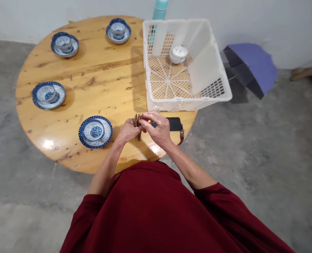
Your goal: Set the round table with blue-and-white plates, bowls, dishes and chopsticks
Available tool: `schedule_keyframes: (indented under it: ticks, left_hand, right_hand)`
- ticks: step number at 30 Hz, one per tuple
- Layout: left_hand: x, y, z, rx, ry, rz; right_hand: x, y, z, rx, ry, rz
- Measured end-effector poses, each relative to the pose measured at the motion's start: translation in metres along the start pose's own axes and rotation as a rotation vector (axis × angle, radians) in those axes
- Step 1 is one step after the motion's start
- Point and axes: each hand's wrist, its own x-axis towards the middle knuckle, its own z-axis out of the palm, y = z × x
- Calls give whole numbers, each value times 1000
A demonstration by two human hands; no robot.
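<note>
The left hand (128, 131) and right hand (158, 130) meet over the table's (105, 80) near edge, so a loose stick would likely fall to the floor (250, 158). Beyond the right hand, a white basket (202, 66) holds only stacked white cups (178, 54). Beside the left hand, a blue plate (107, 133) carries a bowl (94, 130). Both hands are closed, pinching a chopstick bundle (138, 121) between them.

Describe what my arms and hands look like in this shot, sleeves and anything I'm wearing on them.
The left hand and right hand are bare: no gloves, and no ring, watch or bracelet shows. The left sleeve and right sleeve are plain, loose, dark red cloth ending about the elbows, leaving the arms below uncovered.
</note>
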Motion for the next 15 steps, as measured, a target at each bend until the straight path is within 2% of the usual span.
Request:
schedule_keyframes:
  ticks: [7, 15]
  left_hand:
    - [5, -7, -2, 37, -84, 58]
    - [-6, -2, 3, 4, 3, 24]
  right_hand:
    - [3, 2, -1, 17, 26, -29]
    - [5, -2, -1, 50, 17, 34]
